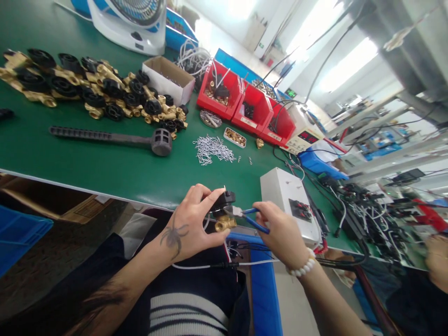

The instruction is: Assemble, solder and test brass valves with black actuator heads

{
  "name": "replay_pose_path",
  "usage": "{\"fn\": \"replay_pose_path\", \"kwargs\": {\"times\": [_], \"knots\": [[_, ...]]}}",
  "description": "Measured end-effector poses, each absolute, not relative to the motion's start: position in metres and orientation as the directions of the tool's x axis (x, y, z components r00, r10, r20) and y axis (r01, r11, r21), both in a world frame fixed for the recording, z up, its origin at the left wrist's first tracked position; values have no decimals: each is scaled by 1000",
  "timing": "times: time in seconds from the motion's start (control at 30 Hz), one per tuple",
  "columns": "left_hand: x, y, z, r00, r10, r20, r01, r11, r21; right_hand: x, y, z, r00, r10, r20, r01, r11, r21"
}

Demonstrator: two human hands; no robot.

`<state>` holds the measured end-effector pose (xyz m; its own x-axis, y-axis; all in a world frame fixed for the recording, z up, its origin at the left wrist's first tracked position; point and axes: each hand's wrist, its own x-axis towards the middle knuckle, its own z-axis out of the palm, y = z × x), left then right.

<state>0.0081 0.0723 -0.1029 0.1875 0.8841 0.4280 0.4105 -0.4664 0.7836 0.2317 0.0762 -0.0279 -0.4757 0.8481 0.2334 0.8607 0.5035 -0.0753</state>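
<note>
My left hand is closed around a brass valve with a black plastic cap, held over the front edge of the bench. In my right hand are pliers with blue handles, partly spread. The jaws of the pliers touch the valve between the brass body and the black cap; what they grip there is too small to make out. Beyond my hands lies a pile of small bent wire clips, with two loose clips beside it.
A grey mallet lies at left, before a heap of black-capped brass valves. Red bins, a white carton and a fan stand behind. A white box and cables are at right. Another person's hand shows far right.
</note>
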Motion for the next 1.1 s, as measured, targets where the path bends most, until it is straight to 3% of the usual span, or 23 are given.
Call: {"fn": "replay_pose_path", "kwargs": {"times": [0.1, 0.17, 0.23, 0.3, 0.33, 0.37, 0.47, 0.5, 0.57, 0.67, 0.7, 0.8, 0.87, 0.9, 0.97, 1.03, 1.1], "knots": [[9, 73, -102, 172, 889, 425, 403, -457, 793, 234, 74, -28, -214, 768, 604, 889, 409, -205], [9, 73, -103, 164, 886, 434, 403, -462, 791, 234, 73, -30, -77, 680, 729, 886, 381, -262], [9, 74, -103, 167, 881, 442, 407, -470, 783, 232, 73, -33, -237, 757, 609, 891, 419, -175], [9, 73, -102, 175, 880, 442, 413, -473, 778, 230, 75, -31, -454, 827, 331, 865, 498, -57], [9, 73, -102, 180, 881, 439, 414, -472, 778, 229, 75, -29, -488, 833, 260, 856, 515, -44], [9, 72, -102, 182, 883, 434, 414, -469, 780, 229, 75, -26, -471, 832, 292, 860, 507, -56], [10, 72, -101, 166, 887, 430, 406, -459, 790, 229, 74, -23, -201, 737, 645, 887, 417, -200], [10, 72, -102, 159, 887, 433, 403, -459, 792, 229, 74, -24, -148, 702, 697, 885, 408, -224], [10, 72, -102, 159, 885, 438, 399, -464, 791, 229, 74, -27, -245, 755, 609, 887, 427, -173], [10, 72, -103, 164, 886, 433, 402, -461, 791, 230, 75, -29, -488, 841, 235, 857, 512, -52], [10, 72, -104, 163, 886, 434, 402, -462, 791, 230, 75, -28, -483, 846, 227, 862, 505, -48], [11, 73, -104, 162, 884, 439, 405, -465, 787, 233, 74, -25, -249, 779, 575, 912, 389, -132], [11, 73, -104, 162, 881, 444, 406, -470, 784, 232, 74, -26, -174, 709, 684, 912, 378, -159], [11, 72, -104, 162, 880, 446, 406, -472, 783, 231, 74, -28, -234, 733, 639, 906, 403, -130], [10, 72, -103, 164, 879, 449, 406, -475, 781, 229, 75, -29, -438, 812, 386, 871, 489, -40], [10, 72, -103, 167, 883, 438, 408, -466, 785, 228, 76, -28, -506, 833, 224, 854, 520, -1], [9, 72, -103, 171, 890, 423, 410, -455, 791, 229, 76, -25, -413, 821, 394, 885, 464, -37]]}}
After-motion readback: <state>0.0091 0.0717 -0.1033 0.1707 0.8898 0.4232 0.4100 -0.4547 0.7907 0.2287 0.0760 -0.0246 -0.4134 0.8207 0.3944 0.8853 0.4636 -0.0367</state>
